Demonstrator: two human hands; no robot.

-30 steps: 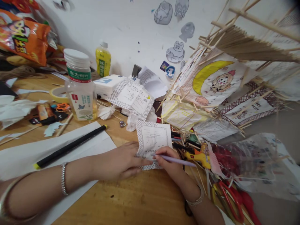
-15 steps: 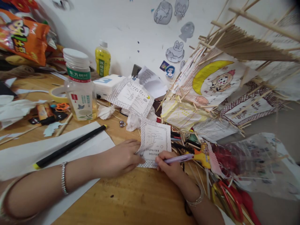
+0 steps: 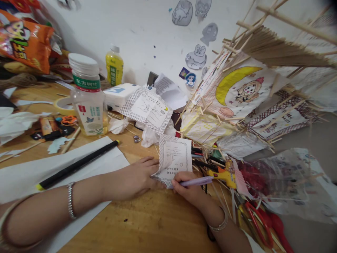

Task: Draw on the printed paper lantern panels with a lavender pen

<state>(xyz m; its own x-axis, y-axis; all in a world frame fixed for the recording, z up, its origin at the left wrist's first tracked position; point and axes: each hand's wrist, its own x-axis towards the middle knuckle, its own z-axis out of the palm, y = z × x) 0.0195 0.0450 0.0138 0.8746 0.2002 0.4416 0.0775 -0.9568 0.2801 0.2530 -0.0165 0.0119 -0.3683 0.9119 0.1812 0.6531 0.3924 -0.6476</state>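
Note:
A small paper sheet (image 3: 176, 154) with drawn lines, handwriting and a cross-hatched border lies on the wooden table. My left hand (image 3: 138, 177) rests flat on the table, its fingertips pressing the sheet's lower left corner. In my right hand (image 3: 186, 189) is a light purple pen (image 3: 197, 181), its tip at the sheet's bottom edge, partly hidden by my fingers. Behind it, a second decorated paper (image 3: 149, 109) with a small yellow moon leans on a white box (image 3: 121, 93). A black marker (image 3: 79, 165) with yellow ends lies on blank white paper (image 3: 18, 181) under my left forearm.
A tea bottle (image 3: 88, 105) and a yellow drink bottle (image 3: 114, 66) stand at the back left. At right rises a wooden-stick frame with a moon picture (image 3: 237, 88). Near my right arm lie a yellow glue gun (image 3: 223, 177) and red-handled scissors (image 3: 259, 225). Scraps litter the left side.
My right hand and the pen have slid slightly left along the sheet's bottom edge. My left fingers have shifted a little at the corner.

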